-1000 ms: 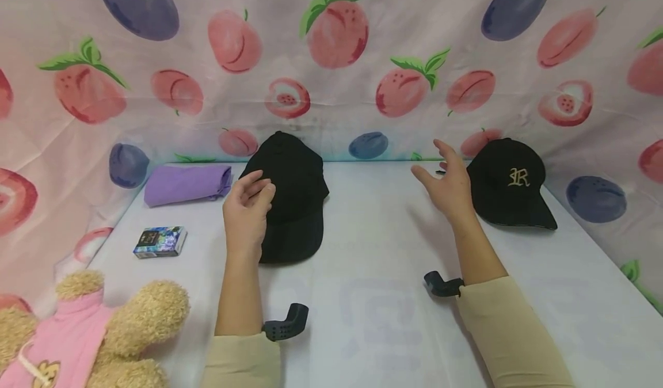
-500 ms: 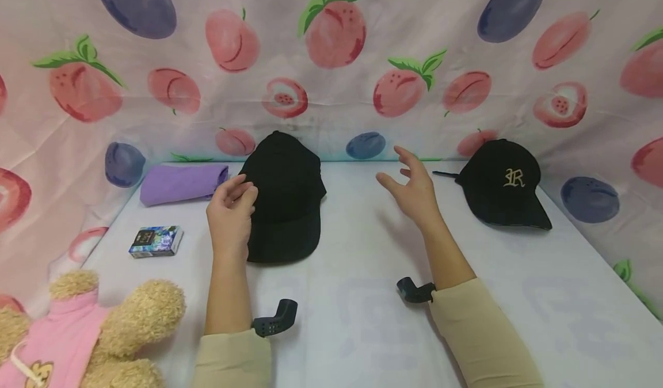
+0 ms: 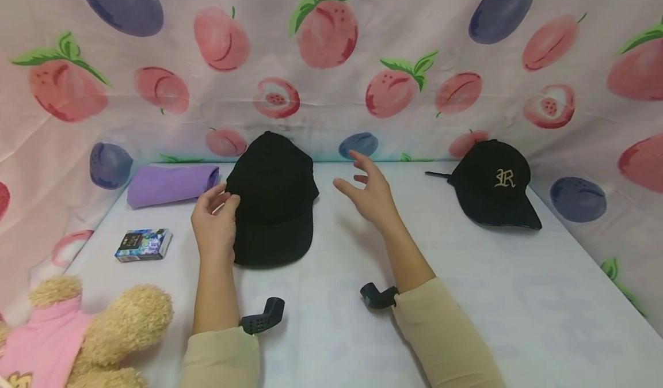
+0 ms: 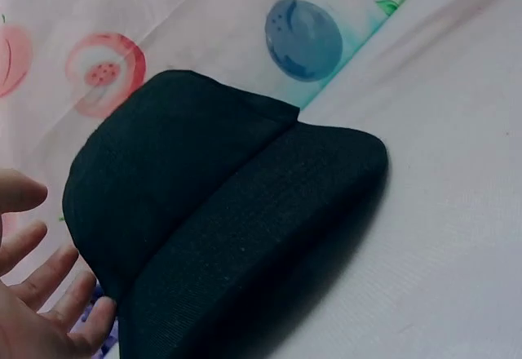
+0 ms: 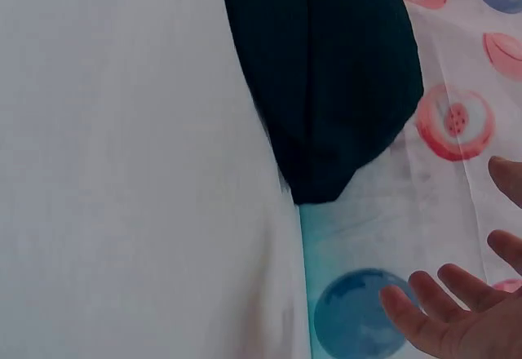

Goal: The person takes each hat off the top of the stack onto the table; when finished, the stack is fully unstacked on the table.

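Observation:
A plain black cap (image 3: pixel 271 198) stands on the white table, its brim toward the front. Close by its left side is my left hand (image 3: pixel 214 221), fingers loosely bent and holding nothing; in the left wrist view the fingertips (image 4: pixel 102 314) come right up to the cap's edge, and I cannot tell whether they touch. Right of the same cap my right hand (image 3: pixel 370 195) hangs above the table with fingers spread, a gap away from the cap. The right wrist view shows this hand (image 5: pixel 457 326) with nothing in it.
A second black cap (image 3: pixel 492 186) with a gold letter sits at the back right, its strap pointing left. A folded purple cloth (image 3: pixel 171 185) and a small blue patterned box (image 3: pixel 144 244) lie on the left. A teddy bear in pink (image 3: pixel 46 342) occupies the front left corner.
My right hand has travelled left, away from the lettered cap toward the plain one. My left hand has shifted left from in front of the plain cap to its side. The view has turned slightly right.

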The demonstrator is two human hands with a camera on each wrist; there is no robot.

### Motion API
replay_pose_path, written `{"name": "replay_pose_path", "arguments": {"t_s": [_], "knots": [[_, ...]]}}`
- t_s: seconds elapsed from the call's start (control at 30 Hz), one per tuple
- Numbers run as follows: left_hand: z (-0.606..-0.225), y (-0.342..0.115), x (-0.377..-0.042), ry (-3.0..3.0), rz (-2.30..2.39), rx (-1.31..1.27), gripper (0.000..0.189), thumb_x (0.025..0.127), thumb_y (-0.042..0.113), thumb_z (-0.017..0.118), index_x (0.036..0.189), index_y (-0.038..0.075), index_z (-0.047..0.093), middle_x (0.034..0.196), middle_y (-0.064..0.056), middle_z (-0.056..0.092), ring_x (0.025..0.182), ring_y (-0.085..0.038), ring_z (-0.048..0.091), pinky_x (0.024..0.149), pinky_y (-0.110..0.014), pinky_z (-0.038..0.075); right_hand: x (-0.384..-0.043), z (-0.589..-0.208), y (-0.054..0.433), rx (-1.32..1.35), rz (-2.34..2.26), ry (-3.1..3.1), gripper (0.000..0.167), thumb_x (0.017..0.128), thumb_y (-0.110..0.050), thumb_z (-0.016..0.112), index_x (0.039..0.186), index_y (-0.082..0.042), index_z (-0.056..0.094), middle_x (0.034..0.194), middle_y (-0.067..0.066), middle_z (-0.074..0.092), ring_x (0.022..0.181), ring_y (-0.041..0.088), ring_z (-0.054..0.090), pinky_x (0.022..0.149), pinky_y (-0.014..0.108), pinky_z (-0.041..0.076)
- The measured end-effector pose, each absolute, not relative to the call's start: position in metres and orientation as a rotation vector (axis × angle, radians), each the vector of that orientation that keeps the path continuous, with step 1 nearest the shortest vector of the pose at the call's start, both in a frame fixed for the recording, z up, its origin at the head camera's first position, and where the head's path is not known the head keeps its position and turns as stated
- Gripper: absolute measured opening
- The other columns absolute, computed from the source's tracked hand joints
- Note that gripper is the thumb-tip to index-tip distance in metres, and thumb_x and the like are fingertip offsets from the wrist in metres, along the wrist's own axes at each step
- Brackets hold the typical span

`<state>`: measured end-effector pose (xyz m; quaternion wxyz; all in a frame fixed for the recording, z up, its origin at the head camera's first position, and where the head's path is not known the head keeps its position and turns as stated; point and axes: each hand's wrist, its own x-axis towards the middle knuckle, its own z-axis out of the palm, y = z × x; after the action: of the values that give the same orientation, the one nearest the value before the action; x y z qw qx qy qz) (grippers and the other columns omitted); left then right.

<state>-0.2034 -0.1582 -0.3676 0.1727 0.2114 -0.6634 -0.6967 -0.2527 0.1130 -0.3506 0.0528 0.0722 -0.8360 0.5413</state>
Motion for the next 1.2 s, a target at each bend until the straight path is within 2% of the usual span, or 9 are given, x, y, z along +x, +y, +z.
{"name": "replay_pose_path", "arguments": {"t_s": [0.13, 0.27, 0.47, 0.6, 0.67, 0.8, 0.93, 1.03, 1.2], "knots": [[-0.372, -0.16, -0.203, -1.912, -1.948, 0.619, 0.049, 0.099, 0.018, 0.066, 0.146, 0.011, 0.056, 0.138, -0.011, 0.058, 0.129, -0.023, 0.053, 0.113, -0.038, 0.044, -0.254, -0.351, 0.098, 0.22, 1.711, -2.538, 0.071, 0.095, -0.032, 0.076, 0.157, -0.029, 0.043, 0.161, 0.008, 0.043, 0.14, 0.034, 0.051, 0.103, 0.053, 0.054], [-0.377, -0.164, -0.202, -1.977, -1.922, 0.61, 0.056, 0.099, 0.023, 0.067, 0.151, 0.013, 0.05, 0.152, -0.014, 0.049, 0.14, -0.029, 0.043, 0.118, -0.044, 0.039, -0.255, -0.355, 0.086, 0.217, 1.753, -2.552, 0.072, 0.094, -0.033, 0.077, 0.157, -0.031, 0.042, 0.16, 0.007, 0.044, 0.138, 0.033, 0.053, 0.104, 0.051, 0.054], [-0.386, -0.17, -0.203, -2.13, -1.904, 0.551, 0.075, 0.097, 0.034, 0.07, 0.161, 0.015, 0.035, 0.165, -0.017, 0.032, 0.149, -0.035, 0.033, 0.122, -0.051, 0.032, -0.256, -0.361, 0.07, 0.234, 1.829, -2.599, 0.076, 0.093, -0.034, 0.078, 0.158, -0.031, 0.04, 0.161, 0.007, 0.042, 0.138, 0.034, 0.053, 0.102, 0.051, 0.055], [-0.389, -0.172, -0.203, -2.203, -1.901, 0.496, 0.084, 0.096, 0.038, 0.072, 0.164, 0.017, 0.027, 0.168, -0.018, 0.026, 0.152, -0.038, 0.03, 0.124, -0.054, 0.03, -0.256, -0.366, 0.062, 0.282, 1.846, -2.663, 0.079, 0.092, -0.033, 0.079, 0.16, -0.031, 0.038, 0.163, 0.009, 0.04, 0.138, 0.035, 0.054, 0.092, 0.05, 0.059], [-0.39, -0.173, -0.204, -2.241, -1.893, 0.475, 0.088, 0.095, 0.039, 0.073, 0.165, 0.018, 0.024, 0.169, -0.017, 0.025, 0.151, -0.038, 0.031, 0.124, -0.054, 0.03, -0.257, -0.37, 0.059, 0.313, 1.812, -2.701, 0.083, 0.091, -0.032, 0.08, 0.161, -0.03, 0.036, 0.164, 0.011, 0.038, 0.136, 0.035, 0.055, 0.086, 0.046, 0.06], [-0.391, -0.173, -0.206, -2.309, -1.862, 0.431, 0.092, 0.093, 0.042, 0.074, 0.166, 0.019, 0.022, 0.169, -0.015, 0.025, 0.15, -0.037, 0.033, 0.123, -0.054, 0.031, -0.259, -0.376, 0.056, 0.352, 1.739, -2.742, 0.088, 0.091, -0.032, 0.081, 0.164, -0.027, 0.031, 0.165, 0.016, 0.035, 0.115, 0.031, 0.061, 0.075, 0.035, 0.056], [-0.391, -0.173, -0.21, -2.327, -1.846, 0.388, 0.092, 0.093, 0.042, 0.074, 0.166, 0.018, 0.023, 0.169, -0.015, 0.025, 0.149, -0.038, 0.034, 0.123, -0.053, 0.031, -0.261, -0.381, 0.055, 0.344, 1.669, -2.777, 0.091, 0.089, -0.035, 0.081, 0.164, -0.025, 0.03, 0.164, 0.016, 0.035, 0.096, 0.025, 0.055, 0.075, 0.033, 0.05], [-0.391, -0.173, -0.213, -2.339, -1.83, 0.36, 0.089, 0.094, 0.041, 0.073, 0.165, 0.016, 0.025, 0.169, -0.014, 0.027, 0.15, -0.039, 0.034, 0.124, -0.052, 0.029, -0.264, -0.383, 0.054, 0.343, 1.645, -2.786, 0.092, 0.089, -0.035, 0.082, 0.164, -0.025, 0.03, 0.164, 0.015, 0.036, 0.095, 0.023, 0.056, 0.078, 0.033, 0.051], [-0.387, -0.176, -0.211, -2.373, -1.779, 0.361, 0.083, 0.096, 0.039, 0.07, 0.164, 0.014, 0.03, 0.168, -0.015, 0.03, 0.15, -0.04, 0.034, 0.124, -0.053, 0.029, -0.269, -0.383, 0.049, 0.388, 1.694, -2.777, 0.09, 0.09, -0.031, 0.081, 0.164, -0.025, 0.03, 0.162, 0.012, 0.039, 0.077, 0.019, 0.059, 0.068, 0.03, 0.057]]}}
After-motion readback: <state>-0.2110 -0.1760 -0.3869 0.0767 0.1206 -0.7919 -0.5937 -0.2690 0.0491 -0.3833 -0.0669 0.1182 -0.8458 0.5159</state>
